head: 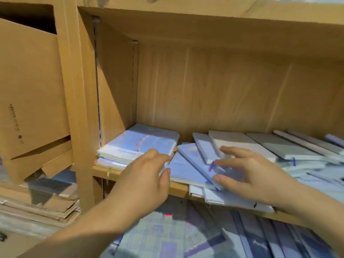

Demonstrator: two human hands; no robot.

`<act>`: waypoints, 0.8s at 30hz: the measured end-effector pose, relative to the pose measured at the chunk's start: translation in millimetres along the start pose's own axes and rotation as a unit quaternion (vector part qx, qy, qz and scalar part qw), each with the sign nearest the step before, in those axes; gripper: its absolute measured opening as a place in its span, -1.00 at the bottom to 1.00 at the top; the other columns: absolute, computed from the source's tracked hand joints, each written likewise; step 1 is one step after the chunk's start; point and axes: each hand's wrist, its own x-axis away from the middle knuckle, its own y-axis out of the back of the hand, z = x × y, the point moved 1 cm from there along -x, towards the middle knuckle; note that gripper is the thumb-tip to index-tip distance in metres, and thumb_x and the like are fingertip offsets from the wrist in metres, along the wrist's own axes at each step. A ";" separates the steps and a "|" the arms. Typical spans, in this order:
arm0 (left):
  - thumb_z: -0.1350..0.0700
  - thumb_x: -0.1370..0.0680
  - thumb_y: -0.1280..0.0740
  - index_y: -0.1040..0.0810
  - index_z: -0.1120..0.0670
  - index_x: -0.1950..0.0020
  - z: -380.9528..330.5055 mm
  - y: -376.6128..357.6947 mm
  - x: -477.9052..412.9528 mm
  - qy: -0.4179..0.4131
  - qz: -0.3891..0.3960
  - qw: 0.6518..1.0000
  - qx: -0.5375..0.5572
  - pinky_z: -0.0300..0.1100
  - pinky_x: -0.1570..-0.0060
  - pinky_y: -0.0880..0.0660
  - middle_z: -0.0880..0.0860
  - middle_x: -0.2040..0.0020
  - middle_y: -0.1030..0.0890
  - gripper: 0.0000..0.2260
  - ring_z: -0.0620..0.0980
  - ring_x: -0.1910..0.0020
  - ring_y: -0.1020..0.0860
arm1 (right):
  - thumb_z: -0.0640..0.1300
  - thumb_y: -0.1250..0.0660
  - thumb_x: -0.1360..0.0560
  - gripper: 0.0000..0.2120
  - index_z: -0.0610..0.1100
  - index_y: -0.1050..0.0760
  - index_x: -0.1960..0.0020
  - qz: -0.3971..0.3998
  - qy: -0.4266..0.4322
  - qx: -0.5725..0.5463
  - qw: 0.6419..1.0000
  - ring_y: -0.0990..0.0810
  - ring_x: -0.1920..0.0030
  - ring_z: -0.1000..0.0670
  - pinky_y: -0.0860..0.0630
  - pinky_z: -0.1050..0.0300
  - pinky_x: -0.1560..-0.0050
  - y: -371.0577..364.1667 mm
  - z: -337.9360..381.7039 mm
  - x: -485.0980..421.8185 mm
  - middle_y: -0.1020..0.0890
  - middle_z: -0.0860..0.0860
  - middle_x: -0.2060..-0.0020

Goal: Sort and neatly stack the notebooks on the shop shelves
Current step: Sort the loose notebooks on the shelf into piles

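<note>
Notebooks [188, 170], fanned askew, lie at the shelf's [177, 189] front edge, long axes running back-left, directly under the spread, empty right hand [251, 177]. Left hand [147, 183] curled alongside, grip unclear.

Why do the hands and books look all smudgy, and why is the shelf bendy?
Head view: the left hand and right hand are smeared, likely motion blur, and so are the fanned notebooks; head view again: the wide-angle lens bows the upper shelf board; soft shadow darkens the shelf's left wall.
</note>
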 end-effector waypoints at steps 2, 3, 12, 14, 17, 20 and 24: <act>-0.21 -0.59 -0.24 -0.52 -0.04 -0.05 -20.9 -17.7 -6.8 0.008 0.089 0.995 -0.033 -0.07 0.05 -0.44 -0.07 0.00 -0.48 -0.74 0.03 -0.07 -0.49 | 0.64 -0.07 -0.38 -0.28 0.34 -0.47 -0.40 0.032 0.014 0.005 0.999 -0.16 -0.60 0.05 -0.14 0.16 -0.52 -5.0 -7.3 9.0 -0.20 0.12 -0.61; -0.28 -0.59 -0.20 -0.47 -0.05 -0.04 -25.2 -24.3 -9.3 0.002 0.117 0.990 -0.084 -0.07 0.04 -0.43 -0.06 -0.04 -0.49 -0.68 0.05 -0.11 -0.46 | 0.68 -0.02 -0.35 -0.23 0.35 -0.44 -0.41 0.033 0.020 0.016 0.999 -0.12 -0.62 0.04 -0.10 0.15 -0.54 -7.8 -9.7 11.3 -0.16 0.12 -0.63; -0.33 -0.56 -0.09 -0.54 -0.06 0.05 -43.9 -36.7 -5.7 -0.033 0.135 0.989 -0.060 -0.11 0.01 -0.40 -0.14 0.06 -0.46 -0.59 -0.06 -0.03 -0.35 | 0.50 0.04 -0.51 -0.31 0.14 -0.67 -0.22 -0.044 0.039 0.062 0.996 -0.43 -0.48 -0.07 -0.37 0.02 -0.44 -11.8 -15.1 18.8 -0.44 0.03 -0.51; -0.23 -0.56 -0.20 -0.63 -0.06 0.02 -42.2 -34.8 -4.7 -0.003 0.126 0.991 0.045 -0.09 -0.03 -0.46 -0.15 0.06 -0.50 -0.68 -0.12 -0.02 -0.42 | 0.52 0.03 -0.48 -0.30 0.15 -0.66 -0.22 -0.026 0.033 0.058 0.997 -0.35 -0.54 -0.04 -0.26 0.03 -0.51 -14.0 -15.5 20.3 -0.37 0.05 -0.55; -0.14 -0.59 -0.31 -0.56 -0.06 0.09 -33.1 -26.7 -6.4 0.087 0.051 0.994 0.038 -0.12 0.17 -0.44 -0.11 0.18 -0.49 -0.81 -0.11 0.15 -0.49 | 0.55 0.06 -0.44 -0.26 0.16 -0.65 -0.23 -0.018 0.025 0.039 0.999 -0.24 -0.59 -0.04 -0.13 0.04 -0.56 -15.6 -15.3 20.7 -0.25 0.08 -0.60; -0.06 -0.58 -0.40 -0.49 0.02 0.18 -39.6 -32.4 -9.3 0.209 0.073 0.965 0.144 -0.18 0.26 -0.41 -0.11 0.33 -0.48 -0.77 -0.13 0.30 -0.47 | 0.60 0.02 -0.42 -0.25 0.16 -0.66 -0.22 -0.029 0.034 0.044 0.998 -0.32 -0.54 -0.02 -0.24 0.06 -0.51 -14.4 -13.1 17.1 -0.32 0.09 -0.57; 0.05 -0.54 -0.48 -0.61 0.19 0.11 -56.3 -46.3 -22.8 0.373 0.107 0.839 0.382 -0.25 0.36 -0.41 0.00 0.39 -0.57 -0.79 -0.06 0.43 -0.47 | 0.65 -0.12 -0.34 -0.22 0.23 -0.49 -0.38 -0.057 0.016 -0.017 0.998 -0.39 -0.42 0.22 -0.35 0.24 -0.30 -5.5 -20.5 10.2 -0.43 0.31 -0.45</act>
